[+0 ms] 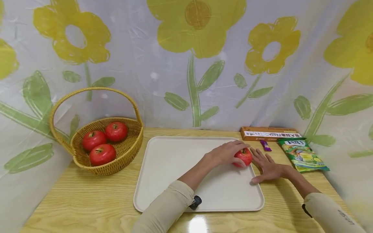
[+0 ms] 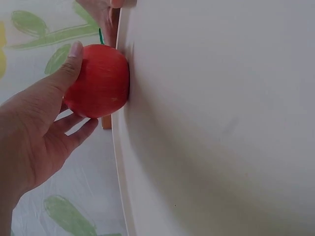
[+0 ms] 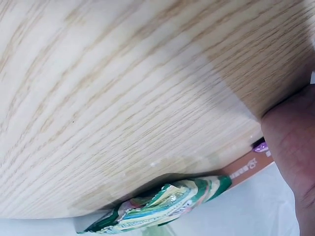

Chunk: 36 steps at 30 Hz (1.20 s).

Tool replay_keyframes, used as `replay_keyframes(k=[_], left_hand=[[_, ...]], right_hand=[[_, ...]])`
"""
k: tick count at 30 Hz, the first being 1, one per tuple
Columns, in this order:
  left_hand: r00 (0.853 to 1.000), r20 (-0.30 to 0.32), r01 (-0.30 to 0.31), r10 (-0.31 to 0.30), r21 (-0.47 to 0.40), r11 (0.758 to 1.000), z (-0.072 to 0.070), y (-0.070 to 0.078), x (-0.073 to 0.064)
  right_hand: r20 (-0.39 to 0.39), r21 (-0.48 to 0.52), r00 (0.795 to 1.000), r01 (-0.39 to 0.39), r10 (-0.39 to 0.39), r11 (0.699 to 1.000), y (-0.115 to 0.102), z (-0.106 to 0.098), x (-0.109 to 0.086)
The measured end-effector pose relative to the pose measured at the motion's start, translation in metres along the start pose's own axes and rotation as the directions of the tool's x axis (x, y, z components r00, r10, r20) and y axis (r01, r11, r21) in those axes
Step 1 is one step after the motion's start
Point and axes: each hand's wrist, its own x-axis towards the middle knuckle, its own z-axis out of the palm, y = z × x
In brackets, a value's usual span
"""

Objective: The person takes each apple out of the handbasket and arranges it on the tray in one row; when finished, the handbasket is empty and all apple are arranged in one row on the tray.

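A red apple [image 1: 244, 157] sits on the right part of a white tray [image 1: 175, 174], close to the rim. My left hand [image 1: 222, 153] reaches across the tray and grips this apple; the left wrist view shows the thumb on one side of the apple [image 2: 100, 81] and fingers on the other. Just right of the apple, my right hand [image 1: 269, 168] has its fingers spread at the tray's right rim. Whether it touches the apple is unclear. Only part of the right hand [image 3: 295, 142] appears in the right wrist view.
A wicker basket [image 1: 128, 158] with a tall handle holds three red apples [image 1: 103, 154] at the left. Along the back right lie a pasta box [image 1: 271, 134], a small purple packet [image 1: 265, 145] and a green snack bag [image 1: 303, 154]. A flowered curtain [image 1: 131, 64] hangs behind the table.
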Motion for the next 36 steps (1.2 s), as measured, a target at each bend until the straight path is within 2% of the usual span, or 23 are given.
replay_keyframes(k=[6,10,14,17,23,29,36], left_hand=[[1.000,0.003,0.021,-0.021,0.012,1.000,-0.001,0.001,-0.002],[1.000,-0.006,0.018,-0.018,0.046,0.999,-0.003,0.000,-0.003],[1.000,-0.015,-0.006,0.007,0.072,0.997,-0.011,-0.001,-0.006],[1.000,-0.023,-0.008,0.010,0.079,0.997,-0.022,-0.004,-0.011],[0.998,-0.056,0.020,-0.017,0.061,0.998,-0.048,-0.019,-0.030],[0.997,-0.082,0.016,-0.015,0.012,1.000,-0.080,-0.045,-0.058],[0.989,-0.134,0.071,-0.070,0.003,0.997,-0.118,-0.078,-0.094]], right_hand=[[-0.008,0.062,0.999,0.033,-0.032,0.998,0.007,0.004,0.000],[0.004,0.032,1.000,-0.023,0.023,0.999,0.005,0.003,0.000],[-0.004,0.050,1.000,-0.017,0.017,0.999,0.004,0.003,-0.001],[-0.013,0.089,1.000,0.017,-0.016,0.996,0.006,0.003,-0.001],[-0.001,0.075,1.000,0.018,-0.018,0.997,0.005,0.004,-0.001],[-0.010,0.067,1.000,0.023,-0.022,0.998,0.002,0.003,0.000],[-0.006,0.044,1.000,0.005,-0.004,0.999,-0.004,-0.001,0.000]])
